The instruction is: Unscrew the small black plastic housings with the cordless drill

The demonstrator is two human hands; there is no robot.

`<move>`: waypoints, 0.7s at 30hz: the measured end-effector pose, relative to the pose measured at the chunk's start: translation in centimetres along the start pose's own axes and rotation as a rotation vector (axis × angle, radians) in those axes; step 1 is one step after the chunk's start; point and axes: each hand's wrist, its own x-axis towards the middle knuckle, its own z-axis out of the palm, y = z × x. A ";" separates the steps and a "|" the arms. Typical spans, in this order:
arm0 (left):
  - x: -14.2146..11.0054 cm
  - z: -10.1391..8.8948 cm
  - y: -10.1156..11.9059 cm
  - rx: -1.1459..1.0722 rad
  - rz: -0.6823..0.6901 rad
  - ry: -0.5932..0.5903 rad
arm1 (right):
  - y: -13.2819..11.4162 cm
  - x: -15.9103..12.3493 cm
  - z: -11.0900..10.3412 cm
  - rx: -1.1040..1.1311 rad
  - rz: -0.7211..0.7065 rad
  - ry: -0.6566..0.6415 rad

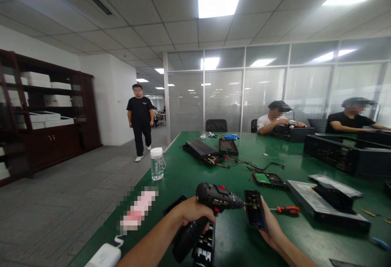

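My left hand is wrapped round the grip of a black cordless drill with red buttons. The drill points right, and its bit reaches the near face of a small black open housing. Whether the bit sits in a screw cannot be made out. That housing is held upright by my right hand, whose fingers are mostly hidden behind it. Below the drill lies a black part with several silvery compartments, partly covered by the drill's handle. An orange and black screwdriver rests just right of my right hand.
On the green table are a water bottle, a white power adapter, a green circuit board, a black device with cables and metal panels. Large black cases stand right. Two people sit beyond; another person walks left.
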 end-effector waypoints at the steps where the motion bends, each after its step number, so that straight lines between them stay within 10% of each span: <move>1: 0.0 0.0 0.0 0.003 -0.002 -0.001 | 0.0 0.0 0.0 -0.004 -0.003 -0.005; 21: 0.2 -0.3 -0.5 0.000 -0.013 -0.004 | -0.2 -0.5 0.6 -0.036 -0.015 0.027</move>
